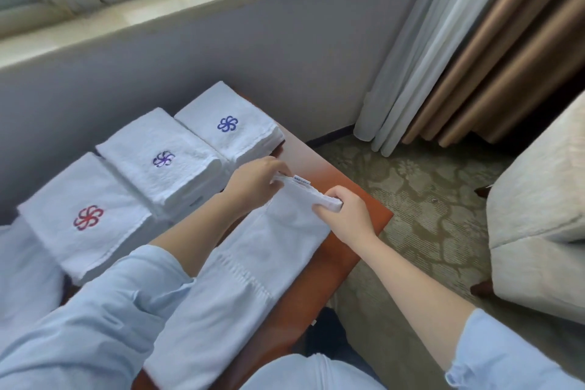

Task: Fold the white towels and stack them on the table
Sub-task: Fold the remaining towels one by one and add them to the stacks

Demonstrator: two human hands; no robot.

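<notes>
While the left hand and right hand each pinched a far corner of the white towel lying on the table, uneven pulling risked a crooked fold.

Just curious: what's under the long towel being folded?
The reddish wooden table shows beside the towel, which lies on it. Anything else beneath is covered by cloth.
</notes>
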